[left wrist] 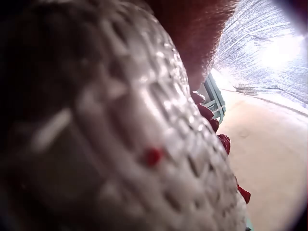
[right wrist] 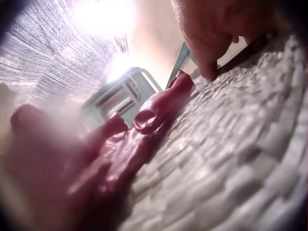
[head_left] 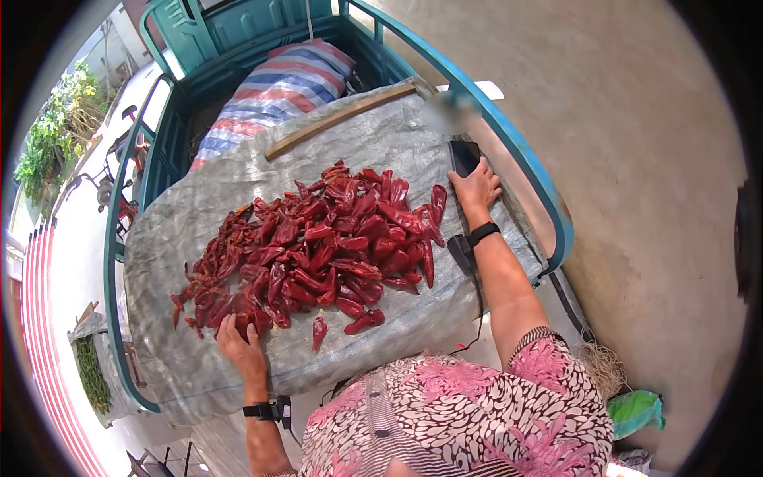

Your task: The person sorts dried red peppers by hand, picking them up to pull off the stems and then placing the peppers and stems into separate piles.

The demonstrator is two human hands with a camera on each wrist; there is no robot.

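A wide heap of dried red chili peppers (head_left: 334, 238) lies on a grey woven plastic sheet (head_left: 318, 362). My left hand (head_left: 242, 350) is at the heap's lower left edge, fingers extended and fingertips touching the nearest chilies. At the sheet's right side, my right hand (head_left: 475, 188) holds the lower end of a black phone (head_left: 464, 154), thumb on one side and fingers bent on the other. The right wrist view has chilies (right wrist: 159, 103) close by and the right hand's fingers (right wrist: 209, 62) down at the sheet. In the left wrist view, blurred sheet hides most of the left hand.
Teal cart rails (head_left: 517, 143) border the sheet on both sides. Beyond the heap lie a wooden strip (head_left: 342, 119) and a striped woven bag (head_left: 278, 95). Green produce (head_left: 93, 374) sits at lower left; a green bag (head_left: 636, 413) lies on the floor at right.
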